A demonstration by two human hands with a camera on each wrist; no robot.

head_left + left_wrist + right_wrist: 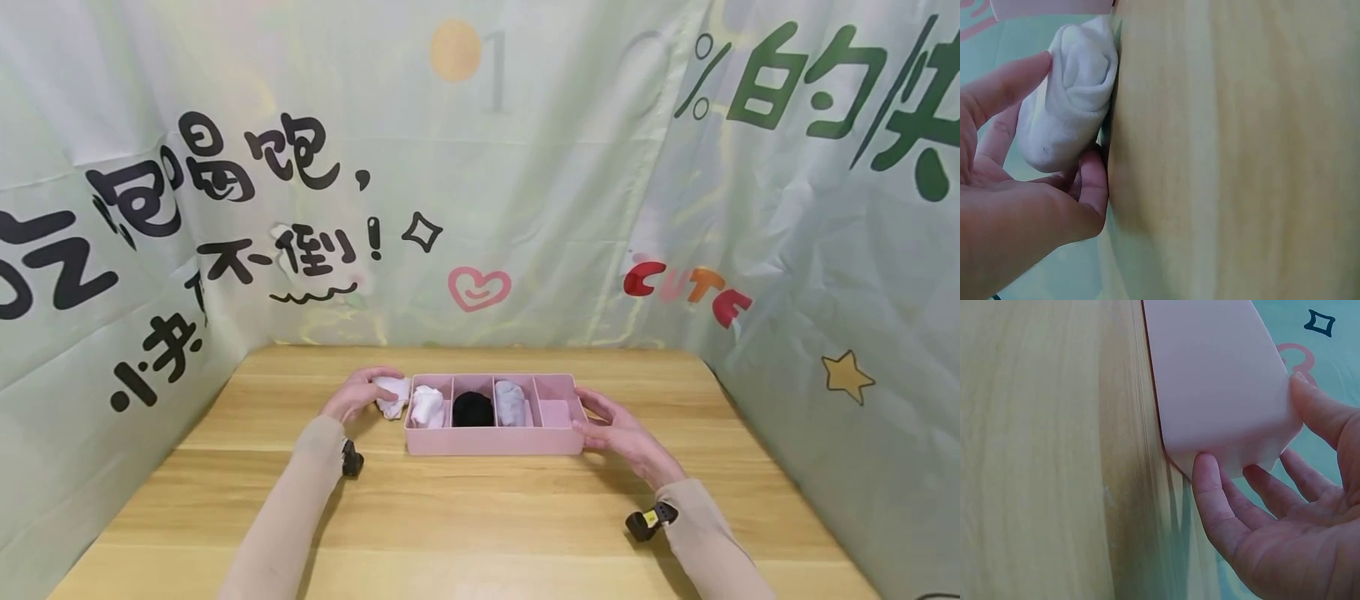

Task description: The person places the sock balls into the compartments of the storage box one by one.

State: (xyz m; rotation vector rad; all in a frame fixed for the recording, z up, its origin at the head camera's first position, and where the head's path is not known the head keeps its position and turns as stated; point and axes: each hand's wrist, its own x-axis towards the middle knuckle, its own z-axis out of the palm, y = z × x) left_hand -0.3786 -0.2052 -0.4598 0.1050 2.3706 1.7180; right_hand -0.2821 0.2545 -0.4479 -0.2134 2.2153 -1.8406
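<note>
Toward the left of the table, my left hand (pixel 358 393) grips a rolled white sock (pixel 1079 87), thumb and fingers around it. The sock is just beside the left end of a pink divided box (pixel 495 442). My right hand (pixel 618 429) holds the box's right end, its thumb at the upper edge and fingertips against the end wall in the right wrist view. Inside the box, from left to right, lie a whitish-pink rolled cloth (pixel 427 407), a black rolled cloth (pixel 473 410) and a grey rolled cloth (pixel 511 404). The rightmost compartment shows its bare pink floor.
The box stands on a wooden table (pixel 480 517), toward its back edge. Printed fabric (pixel 540 208) hangs behind and at both sides. A small black camera (pixel 351 459) is strapped on the left wrist, another camera (pixel 649 522) on the right.
</note>
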